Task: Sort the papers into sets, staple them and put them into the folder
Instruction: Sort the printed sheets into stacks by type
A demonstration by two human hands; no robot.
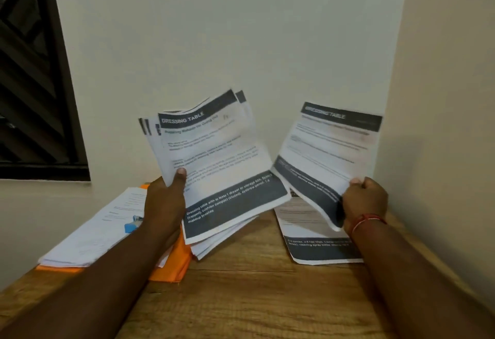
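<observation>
My left hand (166, 204) grips a fanned stack of printed sheets (214, 161) headed "DRESSING TABLE", held up above the wooden table (254, 298). In my right hand (364, 202) a single sheet (332, 151) with the same heading is pinched by its lower edge, tilted and apart from the stack. Under that hand a loose sheet (313, 242) lies flat on the table. At the left an orange folder (174, 266) lies under a pile of white papers (101, 228), with a small blue stapler (132, 224) on top of the pile.
The table stands in a corner, with a white wall (241, 43) behind and another wall (442, 97) close on the right. A dark window frame (34, 84) is at the upper left. Bare wood shows at the table's front middle.
</observation>
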